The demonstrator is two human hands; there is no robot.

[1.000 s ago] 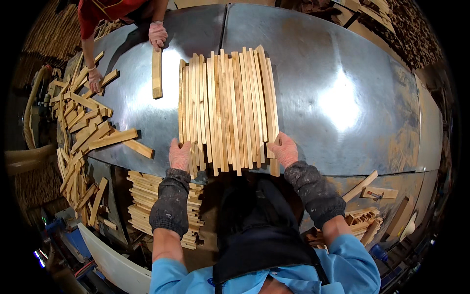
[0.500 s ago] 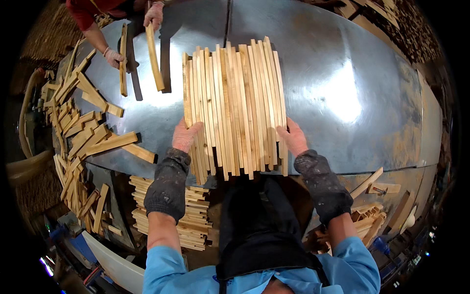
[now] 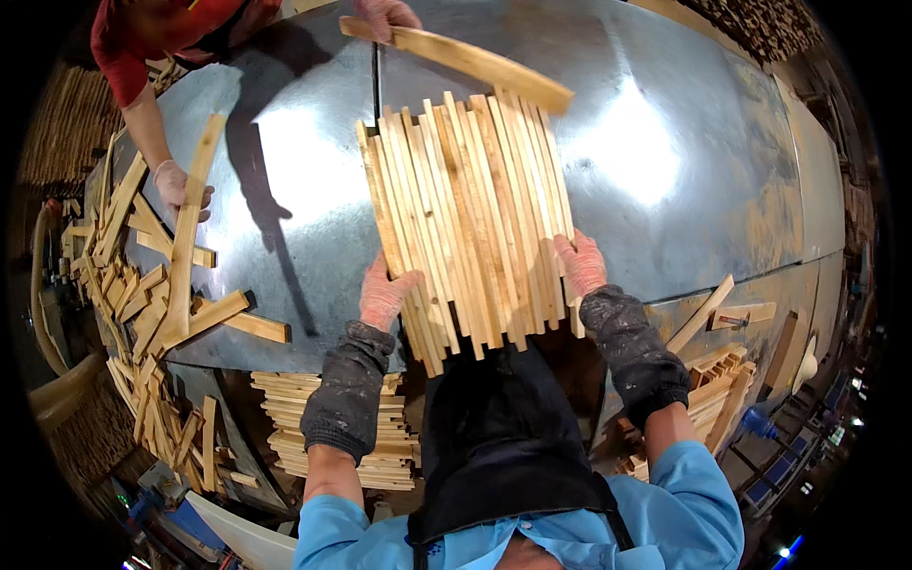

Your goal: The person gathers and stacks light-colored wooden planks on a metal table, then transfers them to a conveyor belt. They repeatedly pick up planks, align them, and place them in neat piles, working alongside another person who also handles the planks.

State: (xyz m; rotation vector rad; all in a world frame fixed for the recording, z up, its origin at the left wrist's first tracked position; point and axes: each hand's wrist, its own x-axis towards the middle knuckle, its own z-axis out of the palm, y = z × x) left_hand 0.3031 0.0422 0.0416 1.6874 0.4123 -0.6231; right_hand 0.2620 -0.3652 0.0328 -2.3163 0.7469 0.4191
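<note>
Your left hand (image 3: 385, 293) and right hand (image 3: 581, 263) clamp the loose, stiff, probably light bundle of wooden slats (image 3: 470, 214) on the metal table (image 3: 684, 161); squeeze both sides.

The co-worker's hand (image 3: 385, 13) now holds a long slat (image 3: 456, 59) across the 12 o'clock end of the slat bundle (image 3: 470, 214), where it earlier stood at 10 o'clock.

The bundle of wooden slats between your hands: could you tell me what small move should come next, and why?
Probably press both hands inward to even the slats: the left hand and right hand flank the bundle, yet the near ends are staggered and overhang the metal table.
</note>
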